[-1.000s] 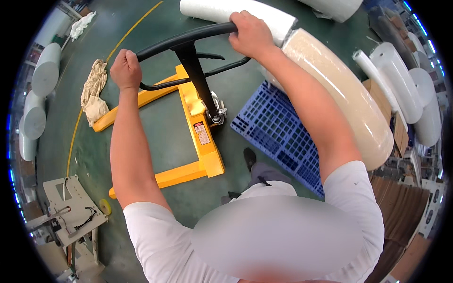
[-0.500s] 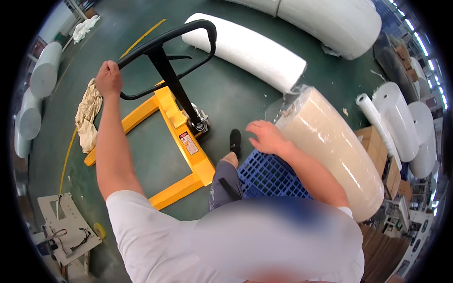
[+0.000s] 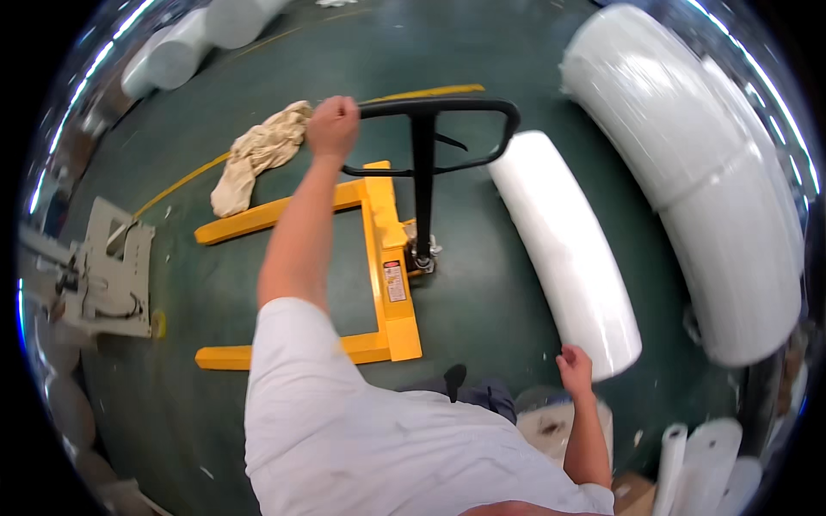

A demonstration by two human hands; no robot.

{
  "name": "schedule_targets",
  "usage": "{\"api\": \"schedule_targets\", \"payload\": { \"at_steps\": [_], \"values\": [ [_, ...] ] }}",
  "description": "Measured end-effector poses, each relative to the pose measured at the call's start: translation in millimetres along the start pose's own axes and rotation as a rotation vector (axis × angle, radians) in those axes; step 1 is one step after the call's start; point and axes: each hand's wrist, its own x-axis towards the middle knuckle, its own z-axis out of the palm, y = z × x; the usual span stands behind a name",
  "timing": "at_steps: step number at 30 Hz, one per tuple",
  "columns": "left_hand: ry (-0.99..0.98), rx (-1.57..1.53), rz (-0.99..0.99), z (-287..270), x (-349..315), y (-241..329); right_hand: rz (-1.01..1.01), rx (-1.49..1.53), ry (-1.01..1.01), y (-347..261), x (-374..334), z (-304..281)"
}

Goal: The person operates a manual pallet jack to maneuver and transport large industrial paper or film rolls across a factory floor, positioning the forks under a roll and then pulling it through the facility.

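My left hand (image 3: 333,129) is wrapped round the left end of the black loop handle (image 3: 469,105) of a yellow pallet jack (image 3: 401,318). The handle stands up on its black shaft, and the two forks point left along the floor. My right hand (image 3: 575,370) hangs low on the right with its fingers curled and nothing seen in them. It appears beside the near end of a long white wrapped roll (image 3: 568,249) lying on the floor; whether they touch I cannot tell.
A crumpled cream cloth (image 3: 258,155) lies by the far fork. Large plastic-wrapped white rolls (image 3: 688,163) lie at the right. A beige roll (image 3: 551,430) is partly hidden by my body. At the left stands a grey machine frame (image 3: 120,275); more white rolls (image 3: 181,52) lie far left.
My view has turned right, and the pallet jack now lies more squarely before me. The left hand still grips the handle. My right hand has moved from above the beige roll, its fingers now curled.
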Motion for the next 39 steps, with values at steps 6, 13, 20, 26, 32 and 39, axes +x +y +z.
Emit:
{"api": "schedule_targets", "payload": {
  "at_steps": [6, 13, 20, 26, 32, 39],
  "values": [
    [0.04, 0.065, -0.057, 12.8, -36.4, 21.9, 0.032, -0.062, -0.089, 1.2, 32.0, -23.7],
    [0.063, 0.12, -0.079, 10.1, -32.1, 43.7, -0.239, 0.071, -0.127, -32.8, 210.3, -12.7],
    [-0.032, 0.142, -0.21, -47.6, -40.7, 82.3, -0.591, 0.088, -0.357, -170.1, 215.6, 7.0],
    [0.099, 0.197, -0.197, -71.7, -41.8, 116.4, -0.881, 0.04, -0.351, -250.3, 217.5, -25.5],
    [0.114, 0.168, -0.234, -86.2, -42.6, 145.9, -1.19, -0.008, -0.04, -333.9, 262.5, -44.0],
    [0.054, 0.241, -0.291, -109.7, -57.7, 169.5, -1.274, -0.26, 0.058, -423.3, 289.5, -33.5]
  ]
}}
